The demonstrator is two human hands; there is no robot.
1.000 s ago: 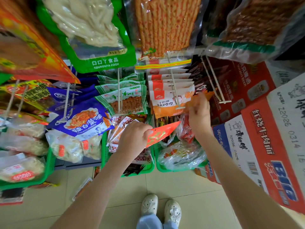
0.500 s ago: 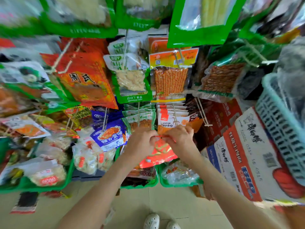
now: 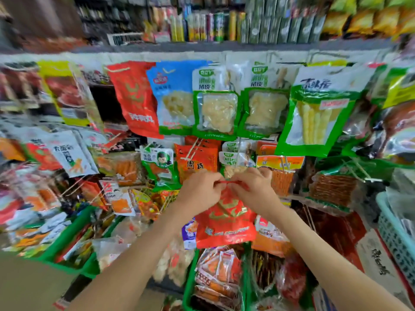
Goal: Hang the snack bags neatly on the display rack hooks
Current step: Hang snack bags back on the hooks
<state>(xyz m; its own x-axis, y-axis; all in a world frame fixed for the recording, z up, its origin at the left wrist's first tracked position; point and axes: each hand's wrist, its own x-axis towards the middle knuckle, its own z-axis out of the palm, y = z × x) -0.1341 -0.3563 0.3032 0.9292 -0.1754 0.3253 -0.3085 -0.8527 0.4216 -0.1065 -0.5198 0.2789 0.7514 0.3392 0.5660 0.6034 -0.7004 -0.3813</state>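
Since the earlier frame the view has tilted up, so a top row of hanging bags now shows above the hands, and the red bag (image 3: 225, 223) has come up with them. Both hands are raised side by side in the middle of the picture. The left hand (image 3: 201, 191) pinches the upper edge of the red bag at its left corner, fingers closed on it. The right hand (image 3: 253, 189) pinches the same edge at the right corner, also closed on it. Between the two hands the edge is stretched as a thin red strip. The bag hangs down below the hands, flat, its front facing the camera.

Just above the left hand hangs an orange bag (image 3: 197, 163) on a hook (image 3: 190, 152). Above the right hand there is a white-green bag (image 3: 235, 159). Higher, above both hands, hang another red bag (image 3: 137, 98), a blue bag (image 3: 174, 97) and green bags (image 3: 216, 111) with pale contents. Below the hands, green bins (image 3: 188, 281) hold loose packets. Far right of the right hand stands a pale basket (image 3: 395, 234). The picture is blurred, so I cannot tell if the held bag touches any hook.
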